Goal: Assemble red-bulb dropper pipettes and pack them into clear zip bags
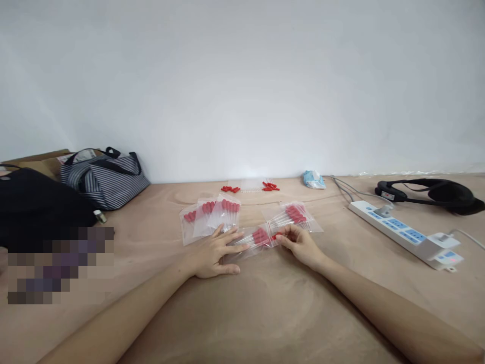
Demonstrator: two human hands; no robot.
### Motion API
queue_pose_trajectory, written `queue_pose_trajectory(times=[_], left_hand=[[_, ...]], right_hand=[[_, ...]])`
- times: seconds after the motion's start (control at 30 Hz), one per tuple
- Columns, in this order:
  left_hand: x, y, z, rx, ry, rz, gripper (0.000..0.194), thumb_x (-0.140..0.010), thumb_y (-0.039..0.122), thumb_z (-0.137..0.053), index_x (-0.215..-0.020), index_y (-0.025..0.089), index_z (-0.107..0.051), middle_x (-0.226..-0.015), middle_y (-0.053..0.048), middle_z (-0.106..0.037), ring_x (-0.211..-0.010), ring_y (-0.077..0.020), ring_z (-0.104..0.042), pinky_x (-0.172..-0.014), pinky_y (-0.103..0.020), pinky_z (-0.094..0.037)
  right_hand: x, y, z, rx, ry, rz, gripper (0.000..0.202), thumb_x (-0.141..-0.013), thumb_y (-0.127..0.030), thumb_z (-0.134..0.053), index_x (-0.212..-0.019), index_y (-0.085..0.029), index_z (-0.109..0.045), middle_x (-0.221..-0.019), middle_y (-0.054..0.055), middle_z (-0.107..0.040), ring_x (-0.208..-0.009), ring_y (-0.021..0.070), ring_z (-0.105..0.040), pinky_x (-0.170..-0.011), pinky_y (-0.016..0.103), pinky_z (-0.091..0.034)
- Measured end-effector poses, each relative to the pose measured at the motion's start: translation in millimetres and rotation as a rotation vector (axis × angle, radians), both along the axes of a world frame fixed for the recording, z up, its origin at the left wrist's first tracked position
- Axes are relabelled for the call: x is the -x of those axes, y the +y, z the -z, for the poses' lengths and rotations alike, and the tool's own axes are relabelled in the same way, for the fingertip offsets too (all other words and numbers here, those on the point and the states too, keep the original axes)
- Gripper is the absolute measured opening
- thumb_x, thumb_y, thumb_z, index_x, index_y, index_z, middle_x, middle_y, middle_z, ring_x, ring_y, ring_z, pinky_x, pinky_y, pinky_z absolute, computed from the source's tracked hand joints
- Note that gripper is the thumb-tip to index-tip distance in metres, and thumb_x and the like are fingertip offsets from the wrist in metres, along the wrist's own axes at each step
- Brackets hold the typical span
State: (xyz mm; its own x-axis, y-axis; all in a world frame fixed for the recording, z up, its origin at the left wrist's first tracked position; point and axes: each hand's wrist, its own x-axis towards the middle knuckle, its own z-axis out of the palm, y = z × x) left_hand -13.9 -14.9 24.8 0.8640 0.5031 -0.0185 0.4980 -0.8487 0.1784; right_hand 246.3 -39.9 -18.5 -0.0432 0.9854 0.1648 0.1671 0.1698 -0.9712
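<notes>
My left hand (pixel 217 253) lies flat with its fingers spread, pressing on the left end of a clear plastic bag (pixel 246 252). Inside that bag are several thin silvery rods with red handles (pixel 259 235). At the bag's right end, the thumb and forefinger of my right hand (pixel 301 245) pinch a small red piece (pixel 277 235); the rest of it is hard to make out. Just behind my right hand, another clear bag (pixel 316 226) holds more red-handled rods. Overlapping filled bags (pixel 204 230) lie behind my left hand.
Near the wall are loose red pieces (pixel 230 189), more red pieces (pixel 270 186) and thin clear rods (pixel 251 190). A blue-white packet (pixel 313 179), power strip (pixel 401 232) and black headset (pixel 450 194) are right. A striped bag (pixel 109 179) and black cloth (pixel 41 207) are left.
</notes>
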Motion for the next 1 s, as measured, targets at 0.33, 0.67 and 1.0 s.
queue_pose_trajectory(times=[0.33, 0.67, 1.0], left_hand=[[0, -1, 1.2, 0.033, -0.013, 0.022, 0.050, -0.082, 0.051, -0.041, -0.128, 0.036, -0.031, -0.139, -0.003, -0.026, -0.125, -0.0253, -0.028, -0.102, -0.053, -0.001], [1, -4, 2.5, 0.003, -0.092, 0.025, 0.039, -0.088, 0.038, -0.038, -0.127, 0.033, -0.036, -0.134, -0.003, -0.037, -0.121, -0.0198, -0.036, -0.104, -0.049, -0.005], [1, -4, 4.9, -0.012, -0.119, 0.034, 0.038, -0.087, 0.038, -0.040, -0.125, 0.031, -0.039, -0.131, -0.003, -0.042, -0.119, -0.0197, -0.039, -0.104, -0.050, -0.007]], right_hand=[[5, -9, -5.4, 0.093, 0.159, -0.419, 0.033, -0.065, -0.042, -0.065, -0.073, -0.019, -0.043, -0.061, -0.002, -0.059, -0.055, 0.0091, -0.054, -0.049, 0.021, -0.038], [-15, -3, -8.5, 0.106, 0.039, -0.451, 0.026, -0.059, -0.038, -0.069, -0.070, -0.017, -0.060, -0.070, 0.000, -0.062, -0.065, 0.0116, -0.056, -0.062, 0.026, -0.043], [-9, 1, -5.7, 0.056, -0.013, -0.452, 0.024, -0.061, -0.039, -0.068, -0.066, -0.017, -0.062, -0.061, -0.001, -0.059, -0.056, 0.0100, -0.052, -0.057, 0.024, -0.041]])
